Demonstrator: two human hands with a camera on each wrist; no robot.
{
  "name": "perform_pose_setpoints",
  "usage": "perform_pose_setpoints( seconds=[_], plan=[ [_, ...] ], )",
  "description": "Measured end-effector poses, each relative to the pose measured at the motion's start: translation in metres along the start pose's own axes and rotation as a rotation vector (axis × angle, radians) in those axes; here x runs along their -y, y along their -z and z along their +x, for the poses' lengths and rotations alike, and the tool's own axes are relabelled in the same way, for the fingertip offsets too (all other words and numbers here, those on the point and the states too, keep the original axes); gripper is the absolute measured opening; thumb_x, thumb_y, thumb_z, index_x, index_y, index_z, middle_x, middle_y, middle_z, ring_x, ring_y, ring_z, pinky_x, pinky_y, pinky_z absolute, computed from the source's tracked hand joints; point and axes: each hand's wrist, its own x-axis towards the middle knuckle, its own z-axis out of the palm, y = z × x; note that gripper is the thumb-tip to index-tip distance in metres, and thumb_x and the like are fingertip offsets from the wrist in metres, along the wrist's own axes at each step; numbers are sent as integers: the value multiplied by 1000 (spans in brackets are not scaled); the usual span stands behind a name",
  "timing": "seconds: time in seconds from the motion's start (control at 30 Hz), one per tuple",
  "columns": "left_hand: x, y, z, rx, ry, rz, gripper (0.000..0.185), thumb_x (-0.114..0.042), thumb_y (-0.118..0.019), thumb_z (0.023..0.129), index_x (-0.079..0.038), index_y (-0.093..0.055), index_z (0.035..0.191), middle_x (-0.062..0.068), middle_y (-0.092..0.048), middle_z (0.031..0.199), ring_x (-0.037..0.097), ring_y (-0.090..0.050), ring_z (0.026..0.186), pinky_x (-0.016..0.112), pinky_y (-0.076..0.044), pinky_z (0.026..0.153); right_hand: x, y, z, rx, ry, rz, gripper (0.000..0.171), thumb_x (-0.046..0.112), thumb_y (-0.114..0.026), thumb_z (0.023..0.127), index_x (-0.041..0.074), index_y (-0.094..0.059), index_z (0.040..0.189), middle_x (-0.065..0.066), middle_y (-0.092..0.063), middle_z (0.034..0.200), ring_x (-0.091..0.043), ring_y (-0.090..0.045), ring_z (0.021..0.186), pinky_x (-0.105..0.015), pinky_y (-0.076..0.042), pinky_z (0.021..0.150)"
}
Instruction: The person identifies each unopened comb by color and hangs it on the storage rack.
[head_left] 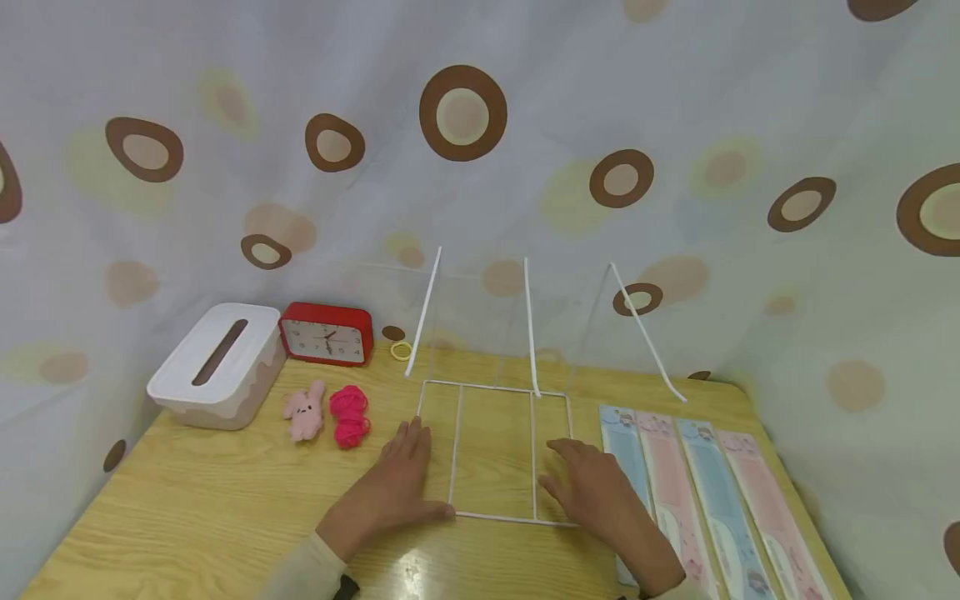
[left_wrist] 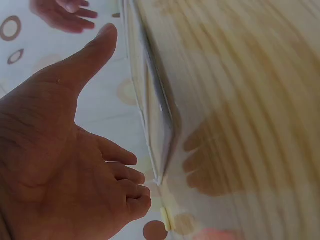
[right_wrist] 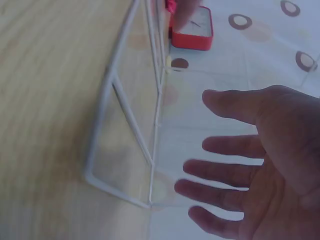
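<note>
A white wire rack [head_left: 534, 467] stands on the wooden table, its rectangular base split by two crossbars and three thin prongs rising toward the back. At the rack's left side is my left hand [head_left: 401, 483], fingers extended and thumb near the front wire; whether it touches cannot be told. My right hand [head_left: 592, 492] is over the right part of the base, fingers spread. In the left wrist view the left palm [left_wrist: 65, 170] holds nothing, apart from the rack's wires. The right wrist view likewise shows the right palm [right_wrist: 270, 165] bare, beside the rack [right_wrist: 96, 125].
Left of the rack lie a bright pink yarn skein [head_left: 349, 417] and a pink plush bunny [head_left: 304, 414]. Behind them are a white tissue box [head_left: 255, 329], a red alarm clock [head_left: 330, 333] and a yellow ring [head_left: 401, 351]. Several blue and pink flat packages [head_left: 705, 467] lie at right.
</note>
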Motion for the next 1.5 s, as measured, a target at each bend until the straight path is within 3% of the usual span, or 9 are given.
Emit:
perform_pose_setpoints(
  seconds=[0.13, 0.3, 0.57, 0.83, 1.0, 1.17, 1.3, 1.4, 1.5],
  plan=[
    [8, 5, -2, 20, 4, -25, 120, -60, -79, 75, 14, -23, 152, 31, -12, 161, 46, -9, 150, 57, -21, 118, -16, 20, 6, 42, -38, 79, 44, 26, -72, 93, 6, -63, 131, -15, -65, 127, -40, -61, 115, -58, -49, 94],
    [16, 3, -9, 46, 21, -2, 120, -58, -83, 73, 16, -26, 150, 34, -18, 159, 49, -16, 148, 56, -24, 118, -53, 34, 22, 125, -51, 97, 59, 21, -73, 92, 1, -51, 142, -17, -64, 128, -39, -61, 114, -53, -53, 87],
    [16, 0, -12, 43, 13, -47, 115, -56, -81, 75, 15, -29, 149, 33, -21, 158, 50, -18, 147, 59, -24, 117, -126, 43, 52, 283, -107, 3, 85, 27, -79, 86, -9, -35, 148, -41, -34, 145, -66, -30, 128, -76, -35, 94],
    [14, 3, -6, 29, 6, -30, 106, -52, -78, 82, 14, -30, 150, 31, -20, 159, 48, -19, 147, 59, -25, 116, -164, 45, 66, 297, -107, -53, 64, 30, -78, 85, -7, -55, 132, -41, -42, 138, -67, -39, 119, -80, -35, 89],
    [12, 5, -5, 36, 17, -38, 106, -51, -78, 82, 14, -30, 150, 31, -20, 159, 48, -18, 147, 58, -24, 117, -177, 41, 70, 266, -101, 8, 52, 28, -79, 83, -5, -61, 120, -31, -58, 123, -55, -51, 114, -77, -37, 88],
    [10, 7, -7, 40, 19, -40, 106, -51, -80, 81, 15, -31, 148, 33, -22, 158, 49, -19, 147, 58, -24, 117, -180, 40, 71, 243, -105, 49, 42, 26, -83, 78, 0, -63, 103, -20, -61, 109, -41, -57, 101, -82, -32, 86],
    [10, 9, -6, 40, 10, -37, 106, -50, -80, 80, 15, -32, 148, 33, -24, 157, 49, -21, 146, 59, -25, 116, -173, 49, 66, 234, -129, 189, 32, 24, -80, 83, 1, -62, 96, -15, -62, 103, -32, -59, 93, -63, -47, 84],
    [11, 9, -5, 48, 7, -46, 105, -49, -81, 80, 15, -32, 148, 33, -24, 158, 49, -21, 146, 60, -25, 116, -170, 60, 62, 248, -123, 385, 26, 20, -73, 91, -1, -60, 98, -14, -65, 97, -29, -61, 90, -44, -53, 76],
    [12, 10, -4, 55, 10, -57, 105, -49, -81, 80, 14, -32, 148, 32, -24, 158, 49, -21, 146, 61, -24, 116, -167, 71, 59, 266, -107, 559, 23, 16, -68, 96, -5, -60, 101, -14, -68, 88, -31, -66, 82, -43, -57, 74]
  ],
)
